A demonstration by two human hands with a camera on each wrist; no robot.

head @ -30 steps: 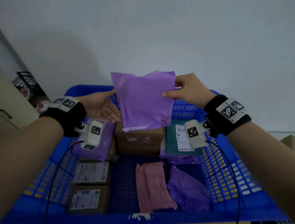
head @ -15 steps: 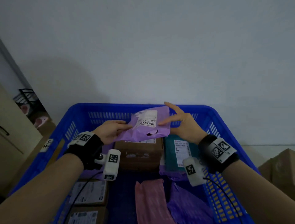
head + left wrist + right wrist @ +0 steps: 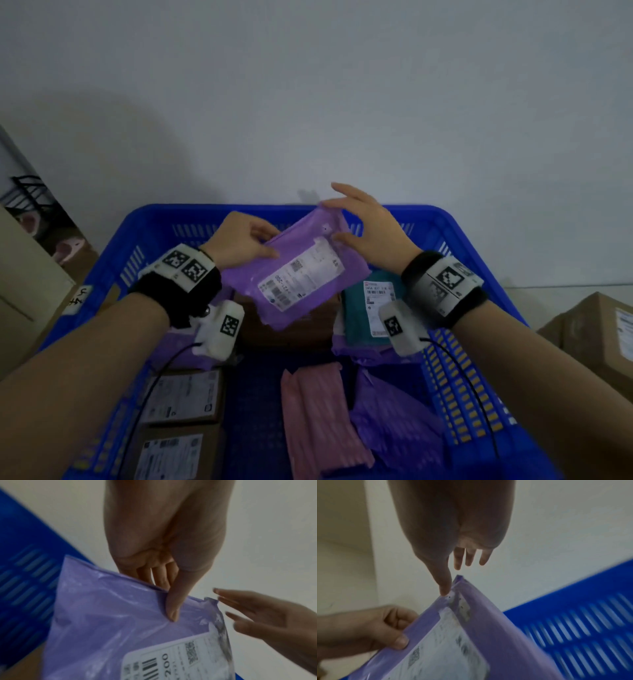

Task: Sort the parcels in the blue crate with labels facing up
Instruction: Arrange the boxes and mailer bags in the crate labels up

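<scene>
A purple mailer parcel (image 3: 298,274) hangs tilted over the far middle of the blue crate (image 3: 205,212), its white label (image 3: 301,274) facing up. My left hand (image 3: 270,245) pinches the parcel's left edge, thumb (image 3: 171,614) on top and fingers underneath. My right hand (image 3: 334,219) is at the far right corner with straight, spread fingers. Only its thumb tip (image 3: 444,593) touches the corner of the parcel (image 3: 479,615).
In the crate lie a teal parcel (image 3: 356,308) with its label up, a pink parcel (image 3: 318,411), a purple one (image 3: 394,425), two labelled cardboard boxes (image 3: 181,397) at the left and a brown box under the held parcel. Cardboard boxes (image 3: 596,335) stand outside at the right.
The purple parcel has been flipped from its blank side to its label side and lowered over the crate. My right hand has let go of its pinch and spread its fingers.
</scene>
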